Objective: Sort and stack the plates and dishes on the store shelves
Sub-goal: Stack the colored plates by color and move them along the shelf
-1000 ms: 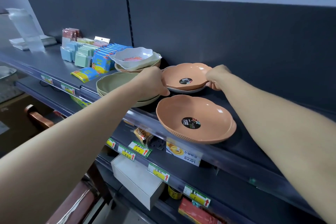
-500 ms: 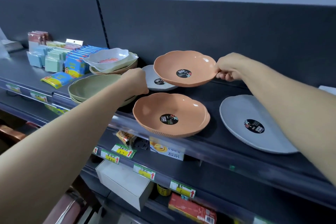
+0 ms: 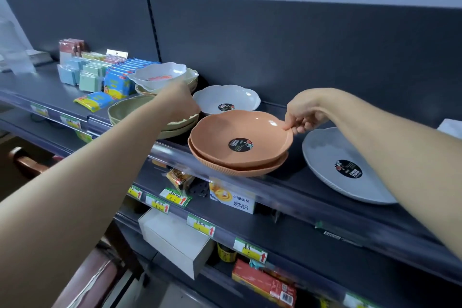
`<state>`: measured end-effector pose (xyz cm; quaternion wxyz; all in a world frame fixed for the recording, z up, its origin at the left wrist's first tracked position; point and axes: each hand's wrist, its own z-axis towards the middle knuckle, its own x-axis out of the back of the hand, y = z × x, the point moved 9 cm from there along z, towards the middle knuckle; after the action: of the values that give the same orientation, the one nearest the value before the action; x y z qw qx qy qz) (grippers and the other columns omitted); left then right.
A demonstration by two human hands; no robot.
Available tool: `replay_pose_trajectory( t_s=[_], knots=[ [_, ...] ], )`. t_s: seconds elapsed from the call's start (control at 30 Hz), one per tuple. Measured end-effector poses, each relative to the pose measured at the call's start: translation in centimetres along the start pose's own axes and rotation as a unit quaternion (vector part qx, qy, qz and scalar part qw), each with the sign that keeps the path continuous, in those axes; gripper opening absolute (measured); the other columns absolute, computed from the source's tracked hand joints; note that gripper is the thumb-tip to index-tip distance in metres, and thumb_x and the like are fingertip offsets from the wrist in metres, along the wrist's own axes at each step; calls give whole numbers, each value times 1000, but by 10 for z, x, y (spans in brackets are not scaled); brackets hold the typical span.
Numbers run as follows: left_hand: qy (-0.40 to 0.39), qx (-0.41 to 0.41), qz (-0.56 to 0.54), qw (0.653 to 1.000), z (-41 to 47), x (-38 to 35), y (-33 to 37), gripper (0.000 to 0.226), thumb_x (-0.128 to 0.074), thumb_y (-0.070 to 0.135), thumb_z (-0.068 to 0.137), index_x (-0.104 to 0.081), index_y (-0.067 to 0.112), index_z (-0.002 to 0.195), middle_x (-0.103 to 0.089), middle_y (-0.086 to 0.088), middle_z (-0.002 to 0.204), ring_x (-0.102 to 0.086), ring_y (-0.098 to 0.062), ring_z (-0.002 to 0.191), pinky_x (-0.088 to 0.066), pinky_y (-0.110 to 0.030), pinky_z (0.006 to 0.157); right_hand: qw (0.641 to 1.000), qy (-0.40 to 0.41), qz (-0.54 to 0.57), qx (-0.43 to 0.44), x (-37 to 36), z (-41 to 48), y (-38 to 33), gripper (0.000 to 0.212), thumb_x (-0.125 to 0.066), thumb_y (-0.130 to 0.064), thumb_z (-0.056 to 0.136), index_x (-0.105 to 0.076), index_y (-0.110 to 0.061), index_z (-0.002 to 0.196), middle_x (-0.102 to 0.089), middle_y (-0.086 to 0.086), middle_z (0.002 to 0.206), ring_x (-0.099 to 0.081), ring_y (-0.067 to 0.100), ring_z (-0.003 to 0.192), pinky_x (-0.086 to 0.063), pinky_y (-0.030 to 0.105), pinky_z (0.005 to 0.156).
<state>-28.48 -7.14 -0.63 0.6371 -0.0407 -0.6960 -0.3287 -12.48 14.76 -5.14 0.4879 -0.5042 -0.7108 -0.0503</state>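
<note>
Two orange scalloped dishes sit nested at the shelf's front edge, the upper orange dish [image 3: 237,132] inside the lower orange dish [image 3: 240,172]. My right hand [image 3: 305,115] pinches the upper dish's right rim between thumb and fingers. My left hand [image 3: 180,101] hovers curled over the far rim of the stack of green plates [image 3: 127,110]; its fingers are hidden behind the back of the hand. A white scalloped dish [image 3: 225,99] lies behind the orange pair. A large grey plate [image 3: 332,155] lies to the right, partly under my right forearm.
A white bowl [image 3: 160,75] tops a stack of beige dishes [image 3: 193,80] at the back left. Packets of sponges and cloths [image 3: 100,75] fill the shelf further left. The shelf's clear front rail [image 3: 300,197] carries price tags. Boxed goods sit on the shelves below.
My right hand has brought the orange dish forward and down from above the white dish into the other orange dish. My left hand has moved back towards the green plates.
</note>
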Motion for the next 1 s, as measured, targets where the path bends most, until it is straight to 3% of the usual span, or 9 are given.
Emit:
replay_pose_trajectory(
  t_s=[0.13,0.2,0.27,0.43,0.6,0.7,0.8,0.9,1.0],
  knots=[
    [-36,29,22,999,-24,-3,-2,48,-60,23,87,-43,8,45,-41,1,26,-41,-16,31,-33,-20,35,1000,-14,-20,-2,-10,6,3,18,-53,-8,95,-59,-5,78,-56,4,54,-48,7,33,-33,13,31],
    [-81,49,-9,996,-34,-12,-7,40,-63,17,88,-48,5,52,-49,-5,38,-41,-12,23,-35,-15,30,1000,-6,-31,-2,-12,9,5,16,-60,-13,93,-61,-6,79,-58,4,54,-51,9,37,-36,14,32],
    [-100,60,-6,993,-43,-18,-10,35,-62,15,89,-51,4,58,-52,-8,51,-43,-11,23,-39,-18,35,1000,10,-22,8,-12,11,3,12,-64,-14,90,-63,-6,80,-59,6,64,-52,13,46,-39,15,35],
    [-111,83,-52,989,-52,-26,-15,29,-62,5,88,-54,-2,61,-53,-12,55,-50,-17,35,-43,-18,31,999,24,17,39,-16,11,-4,8,-56,0,87,-61,-5,84,-61,11,77,-54,17,60,-38,19,47],
    [-90,90,-47,991,-52,-26,-13,26,-62,1,87,-56,-3,62,-56,-14,55,-51,-14,27,-48,-19,35,999,28,14,33,-26,9,-1,17,-52,2,92,-53,-5,77,-53,10,68,-47,15,52,-30,13,31],
    [-98,95,-62,989,-52,-31,-11,30,-61,4,88,-52,1,59,-51,-12,54,-47,-17,31,-45,-19,36,997,57,21,41,-18,6,1,20,-49,5,91,-50,-5,75,-52,10,69,-49,15,51,-28,16,34],
    [-71,93,-123,985,-48,-25,-1,32,-59,11,91,-46,4,62,-47,-12,57,-43,-21,41,-42,-22,42,994,90,40,50,5,-5,6,20,-47,9,90,-49,-1,73,-54,13,69,-56,19,38,-33,18,35],
    [-16,74,-190,979,-40,-12,19,26,-50,5,91,-47,2,66,-51,-16,62,-46,-21,45,-39,-14,30,991,128,15,43,36,-16,21,25,-45,8,90,-46,-3,68,-44,12,64,-40,19,45,-28,23,45],
    [-35,53,-252,966,-36,-19,46,28,-45,0,92,-44,6,65,-49,-13,63,-45,-17,42,-36,-14,34,983,177,46,18,73,-24,49,27,-44,10,89,-43,-7,68,-38,9,64,-33,17,51,-24,24,50]
  ],
)
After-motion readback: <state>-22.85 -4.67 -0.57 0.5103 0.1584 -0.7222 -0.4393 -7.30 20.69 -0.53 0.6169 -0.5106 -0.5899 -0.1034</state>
